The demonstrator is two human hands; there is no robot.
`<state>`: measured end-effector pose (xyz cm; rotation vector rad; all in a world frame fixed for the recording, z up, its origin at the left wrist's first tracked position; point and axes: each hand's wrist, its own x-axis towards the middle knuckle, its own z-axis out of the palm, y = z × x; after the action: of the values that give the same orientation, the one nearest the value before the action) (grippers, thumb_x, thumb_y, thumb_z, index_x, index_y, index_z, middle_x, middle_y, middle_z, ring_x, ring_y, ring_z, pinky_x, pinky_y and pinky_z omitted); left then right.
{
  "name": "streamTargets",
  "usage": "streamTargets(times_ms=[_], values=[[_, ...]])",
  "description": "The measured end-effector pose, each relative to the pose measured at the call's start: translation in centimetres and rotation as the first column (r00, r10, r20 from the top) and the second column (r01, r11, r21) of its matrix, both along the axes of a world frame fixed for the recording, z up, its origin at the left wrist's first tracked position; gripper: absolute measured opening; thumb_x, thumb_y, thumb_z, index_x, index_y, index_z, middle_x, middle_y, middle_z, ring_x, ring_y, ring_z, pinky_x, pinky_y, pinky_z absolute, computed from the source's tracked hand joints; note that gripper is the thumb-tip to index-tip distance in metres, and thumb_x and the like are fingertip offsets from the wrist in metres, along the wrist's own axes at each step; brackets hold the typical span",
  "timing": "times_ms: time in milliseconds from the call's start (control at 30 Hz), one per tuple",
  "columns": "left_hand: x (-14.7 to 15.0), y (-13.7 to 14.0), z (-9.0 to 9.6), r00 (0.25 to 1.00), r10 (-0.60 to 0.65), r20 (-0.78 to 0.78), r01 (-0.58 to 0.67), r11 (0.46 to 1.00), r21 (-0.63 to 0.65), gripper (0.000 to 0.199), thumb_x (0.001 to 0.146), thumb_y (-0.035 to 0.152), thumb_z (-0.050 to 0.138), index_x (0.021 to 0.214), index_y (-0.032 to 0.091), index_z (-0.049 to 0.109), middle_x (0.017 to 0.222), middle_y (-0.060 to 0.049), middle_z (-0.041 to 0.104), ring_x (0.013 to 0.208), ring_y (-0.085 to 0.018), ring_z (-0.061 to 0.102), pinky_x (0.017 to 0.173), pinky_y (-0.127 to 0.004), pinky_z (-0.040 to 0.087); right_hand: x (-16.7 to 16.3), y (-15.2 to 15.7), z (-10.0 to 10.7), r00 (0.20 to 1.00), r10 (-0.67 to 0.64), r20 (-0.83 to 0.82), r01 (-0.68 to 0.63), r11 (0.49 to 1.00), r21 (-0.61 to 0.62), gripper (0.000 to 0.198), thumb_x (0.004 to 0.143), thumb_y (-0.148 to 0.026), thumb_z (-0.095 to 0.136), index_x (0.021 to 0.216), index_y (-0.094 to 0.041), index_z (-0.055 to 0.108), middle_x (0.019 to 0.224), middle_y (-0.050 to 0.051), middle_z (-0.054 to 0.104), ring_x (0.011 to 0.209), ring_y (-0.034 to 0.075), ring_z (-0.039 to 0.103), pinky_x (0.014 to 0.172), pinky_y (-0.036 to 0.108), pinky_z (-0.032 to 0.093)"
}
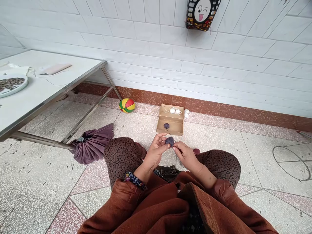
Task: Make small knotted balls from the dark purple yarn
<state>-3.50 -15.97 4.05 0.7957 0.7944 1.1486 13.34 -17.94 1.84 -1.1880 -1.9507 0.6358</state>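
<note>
Between my knees, my left hand [158, 148] grips a small dark purple-grey ball of yarn [169, 141] with thumb and fingertips. Close against its right side, my right hand [186, 155] pinches the yarn strand [170, 134]. That strand runs down from a second, smaller dark yarn ball [166, 125] lying in an open cardboard box [175, 125] on the floor. The box's raised rear half [164, 110] contains white balls [175, 111] with a loose pale thread. More small white balls [186, 113] sit just outside its right edge.
A metal-framed white table [80, 66] stands at left, bearing a white dish [23, 85] of dark bits. Under its edge lie a folded purple umbrella [94, 143] and a coloured ball [127, 105]. At right is a wire ring [278, 172]; a black basket [202, 14] hangs on the wall.
</note>
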Motion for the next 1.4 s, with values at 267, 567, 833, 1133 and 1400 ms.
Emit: streamTargets(times_ms=[267, 567, 833, 1133, 1400], values=[[-0.2, 0.1, 0.0, 0.988, 0.101, -0.116, -0.102, 0.995, -0.008, 0.052, 0.066, 0.016, 0.075, 0.112, 0.024, 0.054, 0.093, 0.003, 0.052, 0.077, -0.009, 0.052, 0.072, -0.024, 0.042, 0.4, -0.6, 2.8, 0.972, 0.203, 0.122, -0.215, 0.972, 0.1, 0.015, 0.099, -0.025, 0.05, 0.096, -0.022, 0.065, 0.083, 0.005, 0.062, 0.078, 0.017, 0.06, 0.07, 0.029, 0.049], [-0.3, -0.6, 0.9, 0.966, -0.161, -0.204, 0.179, 0.981, 0.069, 0.054, 0.068, 0.015, 0.075, 0.118, 0.025, 0.054, 0.096, 0.002, 0.054, 0.077, -0.009, 0.054, 0.074, -0.025, 0.042, 1.5, 1.9, 5.0, 0.996, 0.081, 0.048, -0.086, 0.991, 0.106, 0.02, 0.099, -0.031, 0.052, 0.095, -0.023, 0.069, 0.087, 0.006, 0.064, 0.081, 0.019, 0.061, 0.074, 0.031, 0.049], [-0.4, -0.6, 1.3, 0.973, -0.229, -0.003, 0.229, 0.973, -0.003, 0.051, 0.066, 0.017, 0.079, 0.113, 0.024, 0.06, 0.098, -0.001, 0.056, 0.083, -0.012, 0.055, 0.074, -0.025, 0.045, 1.5, 2.1, 0.4, 0.981, -0.011, -0.191, -0.025, 0.983, -0.184, 0.022, 0.097, -0.037, 0.052, 0.087, -0.02, 0.062, 0.08, 0.001, 0.06, 0.075, 0.015, 0.057, 0.071, 0.028, 0.046], [-0.2, 0.0, 0.2, 0.991, 0.005, -0.136, 0.002, 0.999, 0.046, 0.044, 0.065, 0.014, 0.075, 0.105, 0.022, 0.059, 0.088, 0.001, 0.057, 0.084, -0.012, 0.055, 0.081, -0.026, 0.043, 0.9, -0.6, 0.4, 0.976, 0.205, 0.074, -0.204, 0.979, -0.021, 0.018, 0.1, -0.029, 0.048, 0.091, -0.021, 0.062, 0.081, 0.003, 0.06, 0.078, 0.016, 0.058, 0.072, 0.029, 0.048], [-0.4, -0.1, 0.2, 0.923, -0.056, -0.381, 0.125, 0.979, 0.16, 0.053, 0.063, 0.011, 0.07, 0.112, 0.023, 0.053, 0.088, 0.0, 0.056, 0.084, -0.015, 0.055, 0.075, -0.028, 0.044, 1.2, 0.3, 4.6, 0.97, 0.226, 0.086, -0.234, 0.968, 0.091, 0.018, 0.1, -0.029, 0.05, 0.098, -0.023, 0.066, 0.087, 0.005, 0.063, 0.081, 0.018, 0.06, 0.073, 0.03, 0.049]])
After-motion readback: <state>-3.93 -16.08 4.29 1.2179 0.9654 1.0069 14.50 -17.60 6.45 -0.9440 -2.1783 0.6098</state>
